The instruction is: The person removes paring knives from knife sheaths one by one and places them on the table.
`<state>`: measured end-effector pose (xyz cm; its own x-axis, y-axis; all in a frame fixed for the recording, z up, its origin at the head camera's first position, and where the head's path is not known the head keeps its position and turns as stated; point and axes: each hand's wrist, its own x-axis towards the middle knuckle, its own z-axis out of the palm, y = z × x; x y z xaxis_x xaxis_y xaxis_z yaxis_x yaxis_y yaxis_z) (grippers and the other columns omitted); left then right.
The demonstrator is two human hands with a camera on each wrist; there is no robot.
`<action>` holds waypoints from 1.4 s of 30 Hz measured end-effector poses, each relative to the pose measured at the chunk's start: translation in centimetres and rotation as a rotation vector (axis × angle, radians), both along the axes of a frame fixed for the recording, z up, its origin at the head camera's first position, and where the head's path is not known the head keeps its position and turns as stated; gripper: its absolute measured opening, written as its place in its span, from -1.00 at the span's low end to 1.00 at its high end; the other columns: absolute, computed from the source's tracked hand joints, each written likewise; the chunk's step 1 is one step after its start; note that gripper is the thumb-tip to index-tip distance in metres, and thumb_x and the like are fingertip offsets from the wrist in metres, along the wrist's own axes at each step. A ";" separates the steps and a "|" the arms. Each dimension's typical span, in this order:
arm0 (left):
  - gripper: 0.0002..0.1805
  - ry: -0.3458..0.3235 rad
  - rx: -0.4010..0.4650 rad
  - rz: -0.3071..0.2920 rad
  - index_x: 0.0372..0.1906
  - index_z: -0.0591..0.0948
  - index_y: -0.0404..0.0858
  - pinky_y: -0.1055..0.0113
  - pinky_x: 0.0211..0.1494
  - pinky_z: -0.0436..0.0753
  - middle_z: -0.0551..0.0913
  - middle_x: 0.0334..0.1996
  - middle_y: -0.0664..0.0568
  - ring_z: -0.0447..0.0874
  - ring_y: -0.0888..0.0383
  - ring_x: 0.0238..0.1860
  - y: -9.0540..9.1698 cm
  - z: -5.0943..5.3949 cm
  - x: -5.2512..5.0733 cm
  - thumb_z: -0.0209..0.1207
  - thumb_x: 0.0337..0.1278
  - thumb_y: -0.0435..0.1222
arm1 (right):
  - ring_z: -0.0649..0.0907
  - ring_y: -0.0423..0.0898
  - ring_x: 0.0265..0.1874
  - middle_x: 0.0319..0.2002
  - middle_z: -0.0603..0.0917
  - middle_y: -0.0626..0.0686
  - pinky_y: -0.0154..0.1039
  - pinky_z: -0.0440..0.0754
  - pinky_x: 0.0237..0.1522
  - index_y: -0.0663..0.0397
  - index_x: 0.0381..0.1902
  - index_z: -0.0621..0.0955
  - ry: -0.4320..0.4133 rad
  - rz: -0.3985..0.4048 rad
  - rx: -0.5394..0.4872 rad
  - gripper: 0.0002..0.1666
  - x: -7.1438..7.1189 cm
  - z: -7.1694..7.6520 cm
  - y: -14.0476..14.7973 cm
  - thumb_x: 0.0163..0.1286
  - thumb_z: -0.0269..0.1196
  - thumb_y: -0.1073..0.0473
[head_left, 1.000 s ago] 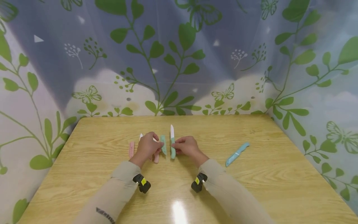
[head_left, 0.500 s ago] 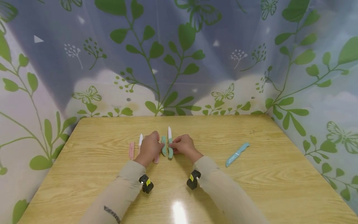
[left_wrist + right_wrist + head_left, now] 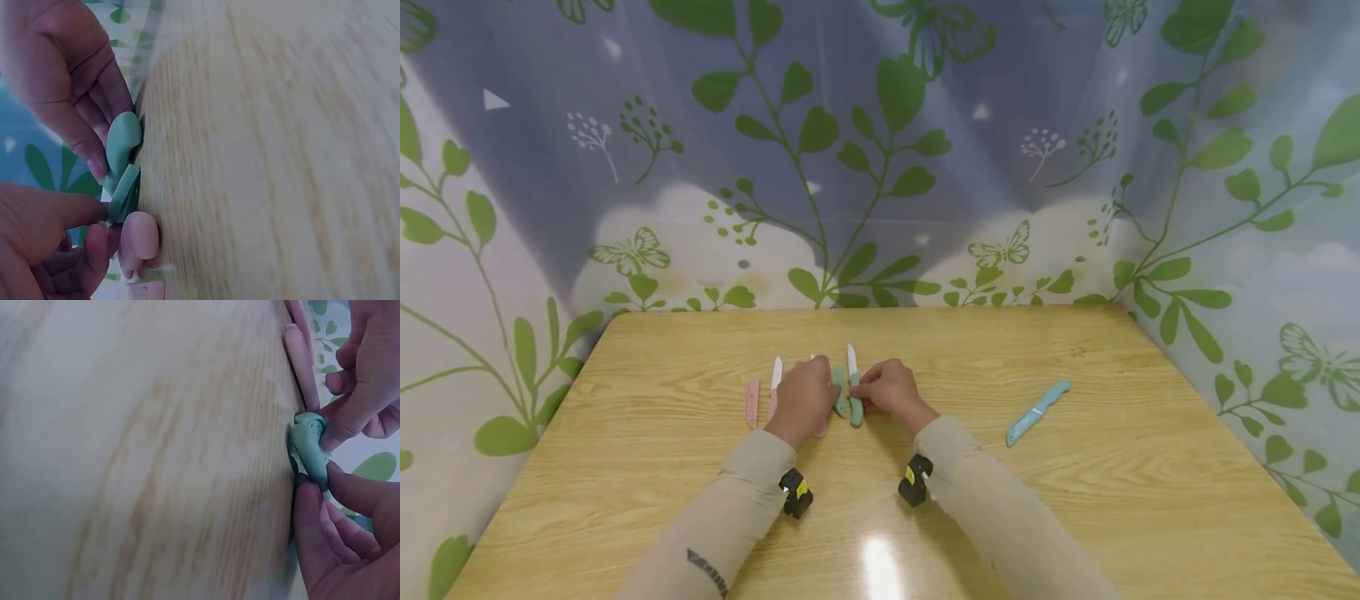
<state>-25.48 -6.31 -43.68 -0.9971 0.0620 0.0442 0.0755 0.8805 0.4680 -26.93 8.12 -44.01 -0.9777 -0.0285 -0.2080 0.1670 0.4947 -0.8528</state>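
Note:
My right hand (image 3: pixel 891 387) pinches the green handle of a small paring knife (image 3: pixel 855 407), whose bare white blade points away from me. Just left of it, a green blade cover (image 3: pixel 838 402) is held between the thumb and fingers of my left hand (image 3: pixel 803 402). Knife and cover stand side by side, close together, in the left wrist view too, with the green handle (image 3: pixel 124 140) beside the cover (image 3: pixel 125 194). Under and beside my left hand lie pink knives, partly hidden; one white blade (image 3: pixel 777 372) shows, and a pink handle (image 3: pixel 144 235) stands out near the cover.
A pink blade cover (image 3: pixel 752 405) lies at the far left of the row. Off to the right, a light blue knife (image 3: pixel 1037 414) in its cover lies slantwise on the wooden table (image 3: pixel 1150 500). A leaf-patterned curtain (image 3: pixel 880 167) hangs behind the table's back edge.
My right hand has brought the green knife left and slightly nearer me, narrowing the gap to the green cover. My left hand has shifted a little right, uncovering more of a pink knife.

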 end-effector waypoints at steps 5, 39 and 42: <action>-0.81 0.034 -0.077 -0.018 -0.36 0.52 -0.29 0.23 -0.54 0.53 0.51 -0.64 -0.01 0.54 0.07 -0.58 0.2 -0.1 -0.1 0.26 0.22 -0.26 | 0.64 -0.18 -0.69 -0.51 0.67 0.08 -0.35 0.63 -0.55 0.27 -0.38 0.64 0.027 0.024 0.062 -0.81 0.0 0.1 0.0 0.14 0.46 0.29; -0.66 0.145 -0.137 -0.049 -0.38 0.52 -0.28 0.23 -0.64 0.43 0.48 -0.66 -0.02 0.50 0.08 -0.64 1.2 -0.1 0.6 0.18 0.31 -0.08 | 0.70 -0.10 -0.63 -0.54 0.70 0.09 -0.35 0.60 -0.59 0.23 -0.37 0.64 0.162 0.081 0.208 -0.80 0.6 0.5 1.1 0.27 0.37 0.18; -0.64 0.192 -0.147 -0.051 -0.42 0.49 -0.25 0.22 -0.66 0.41 0.47 -0.66 -0.01 0.48 0.07 -0.66 1.6 -0.1 0.5 0.16 0.33 -0.05 | 0.69 -0.10 -0.63 -0.53 0.71 0.10 -0.32 0.59 -0.57 0.24 -0.36 0.64 0.219 0.083 0.284 -0.84 0.6 1.0 2.2 0.31 0.33 0.22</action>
